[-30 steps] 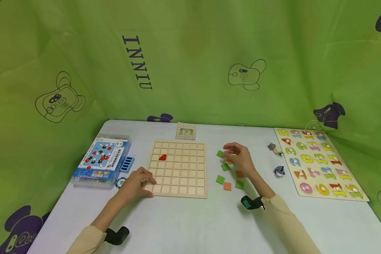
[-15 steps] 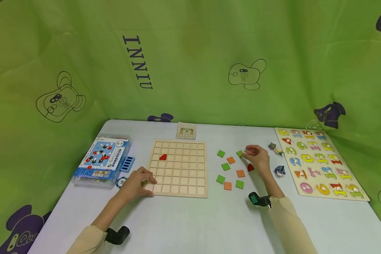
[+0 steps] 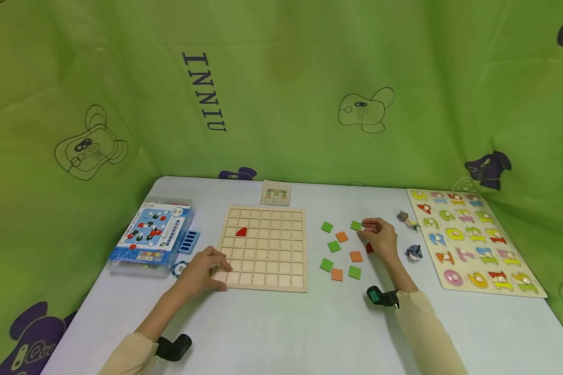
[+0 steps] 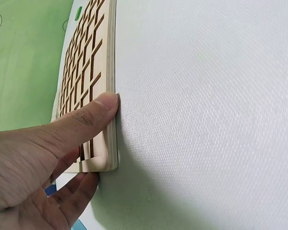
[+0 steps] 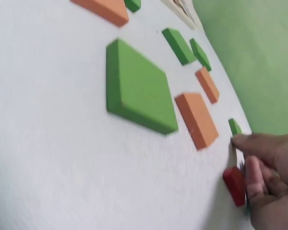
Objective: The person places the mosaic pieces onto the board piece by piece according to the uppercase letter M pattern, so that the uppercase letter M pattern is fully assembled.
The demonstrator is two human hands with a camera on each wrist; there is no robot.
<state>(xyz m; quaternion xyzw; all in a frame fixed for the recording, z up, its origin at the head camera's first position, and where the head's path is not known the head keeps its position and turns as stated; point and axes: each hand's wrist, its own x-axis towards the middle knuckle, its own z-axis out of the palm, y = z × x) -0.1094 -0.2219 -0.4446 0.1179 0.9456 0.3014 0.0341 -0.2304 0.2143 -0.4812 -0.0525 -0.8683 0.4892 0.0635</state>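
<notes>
Red tile (image 3: pixel 369 248) lies flat on the white table (image 3: pixel 281 333), tucked right under the right hand (image 3: pixel 379 238) at the right edge of the loose tile cluster. In the right wrist view the red tile (image 5: pixel 235 185) shows a rounded edge, but its long axis and heading can't be made out with fingers (image 5: pixel 259 179) covering part of it. Those fingers curl down against the piece, thumb and forefinger near a small green tile (image 3: pixel 355 225) just beside it; whether the grip has closed on the red piece, I cannot tell.

Over on the other side, the left hand (image 3: pixel 202 271) rests on the near left corner of the wooden grid board (image 3: pixel 264 247), thumb (image 4: pixel 98 112) laid flat along the board's edge (image 4: pixel 111 96), fingers relaxed, pressing rather than gripping. One red quarter-round piece (image 3: pixel 241 232) sits in a cell of the board, its curved side towards the upper left.

Between board and right hand lie green and orange square tiles (image 3: pixel 334 246).
</notes>
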